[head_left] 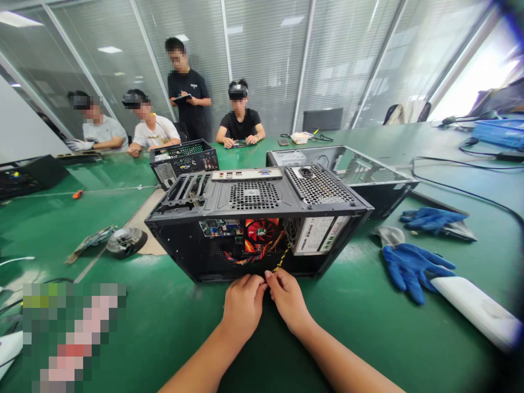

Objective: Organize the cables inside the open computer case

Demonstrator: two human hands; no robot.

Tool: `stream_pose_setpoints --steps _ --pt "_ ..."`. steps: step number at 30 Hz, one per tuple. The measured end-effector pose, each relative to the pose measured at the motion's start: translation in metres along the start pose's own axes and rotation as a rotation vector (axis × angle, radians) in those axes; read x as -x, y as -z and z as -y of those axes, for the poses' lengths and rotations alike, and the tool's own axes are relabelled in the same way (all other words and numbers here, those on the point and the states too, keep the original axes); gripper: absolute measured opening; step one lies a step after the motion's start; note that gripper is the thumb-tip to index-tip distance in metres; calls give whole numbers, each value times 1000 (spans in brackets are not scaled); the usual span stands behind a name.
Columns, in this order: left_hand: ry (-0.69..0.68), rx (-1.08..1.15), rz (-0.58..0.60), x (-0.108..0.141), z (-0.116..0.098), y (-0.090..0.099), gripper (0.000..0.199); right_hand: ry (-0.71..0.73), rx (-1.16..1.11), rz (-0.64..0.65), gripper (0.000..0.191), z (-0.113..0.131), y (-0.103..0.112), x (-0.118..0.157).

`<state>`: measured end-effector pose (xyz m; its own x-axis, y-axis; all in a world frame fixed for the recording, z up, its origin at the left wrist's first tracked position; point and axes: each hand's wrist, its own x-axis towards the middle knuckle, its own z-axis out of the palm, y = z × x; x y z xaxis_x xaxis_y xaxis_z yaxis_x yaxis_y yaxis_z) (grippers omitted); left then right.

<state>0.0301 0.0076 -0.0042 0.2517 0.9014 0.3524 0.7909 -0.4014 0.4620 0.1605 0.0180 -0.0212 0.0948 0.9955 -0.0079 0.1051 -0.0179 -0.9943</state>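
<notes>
A black computer case (pixel 256 215) stands in front of me, with its rear panel facing up and its open side towards me. Inside are a red cooling fan (pixel 261 233), a circuit board (pixel 219 227), a power supply (pixel 319 236) and a bundle of coloured wires (pixel 248 258). A twisted yellow-and-black cable (pixel 281 258) runs from the power supply down to my right hand (pixel 290 301), whose thumb and fingers pinch it. My left hand (pixel 244 305) is closed right beside it, fingertips meeting the right ones; what lies between them is hidden.
Behind stand another black case (pixel 184 158) and an open metal case (pixel 368 172). Blue gloves (pixel 409 267) and a white block (pixel 477 305) lie at right. A round metal part (pixel 126 240) rests on the left. Several people are across the green table (pixel 172 333).
</notes>
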Motion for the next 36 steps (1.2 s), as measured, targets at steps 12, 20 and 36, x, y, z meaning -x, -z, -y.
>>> stream_pose_setpoints --steps 12,20,36 --pt "-15 3 -12 0 -1 2 17 9 4 10 39 1 0 -1" --pt "-15 -1 -11 0 0 1 16 -4 9 9 41 4 1 0" --pt "-2 34 -3 0 1 0 16 12 6 10 39 1 0 -1"
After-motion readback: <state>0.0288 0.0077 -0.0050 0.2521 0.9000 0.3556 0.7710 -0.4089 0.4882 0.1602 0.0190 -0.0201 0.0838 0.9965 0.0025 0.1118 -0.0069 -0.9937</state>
